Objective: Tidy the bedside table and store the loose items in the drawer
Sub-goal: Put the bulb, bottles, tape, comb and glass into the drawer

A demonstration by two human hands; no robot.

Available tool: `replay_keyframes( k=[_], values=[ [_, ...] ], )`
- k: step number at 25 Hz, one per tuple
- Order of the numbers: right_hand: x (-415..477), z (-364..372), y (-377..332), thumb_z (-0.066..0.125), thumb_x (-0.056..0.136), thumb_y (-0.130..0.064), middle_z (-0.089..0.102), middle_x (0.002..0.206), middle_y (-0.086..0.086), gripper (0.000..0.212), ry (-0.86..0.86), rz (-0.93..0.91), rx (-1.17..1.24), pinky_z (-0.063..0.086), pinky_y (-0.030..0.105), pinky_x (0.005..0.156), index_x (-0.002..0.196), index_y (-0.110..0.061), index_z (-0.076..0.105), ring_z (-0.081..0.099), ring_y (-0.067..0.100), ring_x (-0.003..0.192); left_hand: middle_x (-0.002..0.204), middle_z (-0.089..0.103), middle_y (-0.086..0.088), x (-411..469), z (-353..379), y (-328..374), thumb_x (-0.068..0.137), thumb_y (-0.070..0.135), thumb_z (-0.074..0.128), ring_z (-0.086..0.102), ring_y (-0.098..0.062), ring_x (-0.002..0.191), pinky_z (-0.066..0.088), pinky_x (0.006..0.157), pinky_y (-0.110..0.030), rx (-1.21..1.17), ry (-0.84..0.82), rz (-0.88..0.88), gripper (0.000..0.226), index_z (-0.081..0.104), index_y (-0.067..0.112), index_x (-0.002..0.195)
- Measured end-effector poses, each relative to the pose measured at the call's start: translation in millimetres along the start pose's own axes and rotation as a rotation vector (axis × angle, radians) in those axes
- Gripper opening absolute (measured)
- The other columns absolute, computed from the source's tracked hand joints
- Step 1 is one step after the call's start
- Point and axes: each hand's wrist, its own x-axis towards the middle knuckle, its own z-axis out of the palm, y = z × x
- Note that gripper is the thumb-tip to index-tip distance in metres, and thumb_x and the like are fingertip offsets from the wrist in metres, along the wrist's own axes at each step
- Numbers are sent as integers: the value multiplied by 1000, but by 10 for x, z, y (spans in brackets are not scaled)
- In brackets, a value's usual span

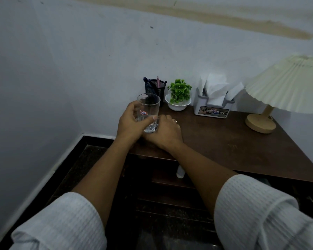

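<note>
A clear drinking glass (149,107) with a small red-edged label stands at the left end of the dark wooden bedside table (224,141). My left hand (132,123) grips the glass low on its side, thumb across the front. My right hand (165,131) lies palm down beside the glass base, its fingers hidden behind the glass. Below the tabletop the drawer (170,179) is pulled out a little, and a white tube-like item (180,172) shows in it.
Along the wall stand a black mesh pen holder (155,90), a small green plant in a white bowl (179,98) and a grey tissue holder (212,105). A lamp with a pleated cream shade (285,87) fills the right end. Dark floor lies below.
</note>
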Motion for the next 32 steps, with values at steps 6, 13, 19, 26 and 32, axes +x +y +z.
replay_keyframes(
  k=[6,13,19,26,32],
  values=[
    [-438,-261,105,77,60,-70,56,114,3,83,24,14,138,52,44,94,121,-17,59,56,21,111,125,64,9,-318,6,172,72,40,87,63,-12,112,55,98,-44,-33,-85,36,66,55,32,130],
    [-1434,-588,245,79,51,-78,47,114,-11,93,79,94,222,57,39,85,125,-27,52,57,10,108,119,67,13,-1247,-1,578,74,27,88,65,3,104,56,90,-26,-146,-205,52,60,58,29,126],
    [-2150,-580,393,80,52,-73,47,108,-16,82,-13,37,195,57,35,76,119,-34,54,54,2,98,116,69,10,-2009,7,378,75,21,88,65,3,104,56,89,-27,-202,-237,-35,57,59,28,124],
    [-2304,-257,578,78,50,-78,46,110,-14,91,-141,72,176,57,36,79,123,-32,50,56,5,99,118,68,7,-2182,92,-67,70,17,91,66,-10,109,58,93,-38,-205,-240,-194,59,60,32,118],
    [-2146,68,753,79,48,-74,47,113,-10,94,-228,133,180,57,38,83,125,-29,51,57,11,103,117,69,3,-2072,243,-373,70,6,89,69,-10,105,57,76,-21,-246,-246,-317,61,59,22,120]
  ],
)
